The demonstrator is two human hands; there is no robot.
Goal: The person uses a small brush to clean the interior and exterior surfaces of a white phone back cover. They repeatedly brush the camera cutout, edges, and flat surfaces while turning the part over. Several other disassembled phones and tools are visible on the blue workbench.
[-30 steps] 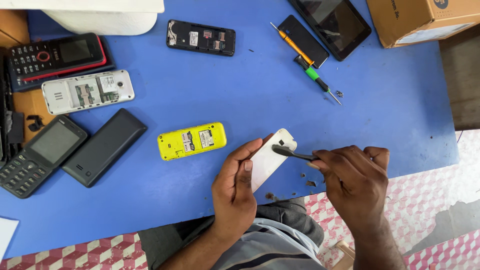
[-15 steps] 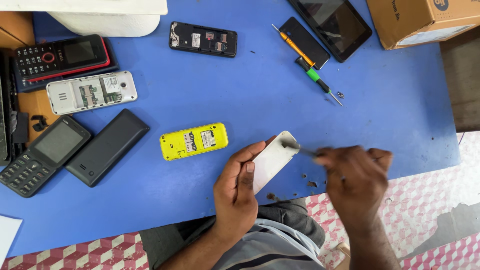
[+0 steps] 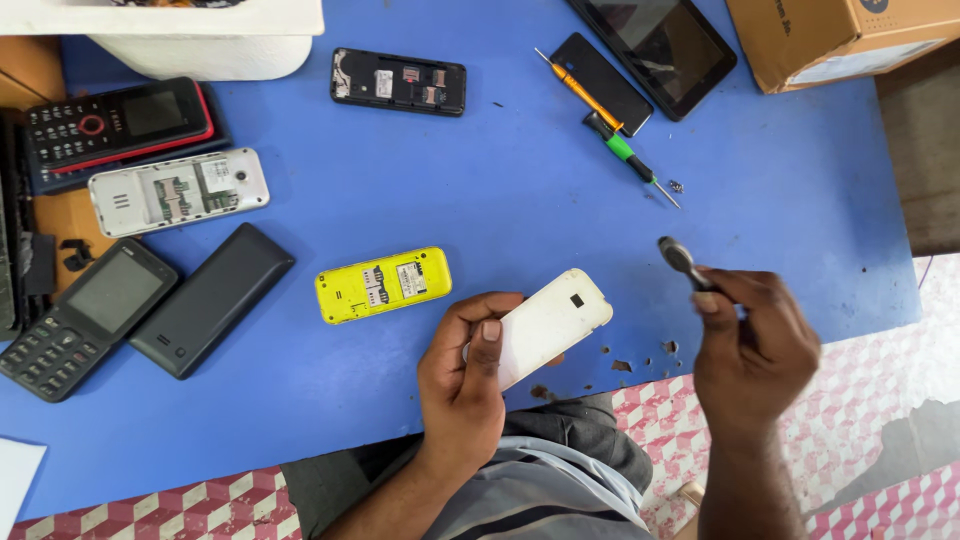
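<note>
Fingers of left hand [image 3: 465, 385] grip smooth white phone [image 3: 545, 325]; right hand [image 3: 750, 345] pinches dark tool [image 3: 682, 260].

Blue table [image 3: 800, 200] carries a yellow phone [image 3: 382, 285], open; a black phone back [image 3: 210, 299]; a keypad phone [image 3: 85, 318]; two screwdrivers [image 3: 605, 135]; a cardboard box [image 3: 830, 35].
</note>
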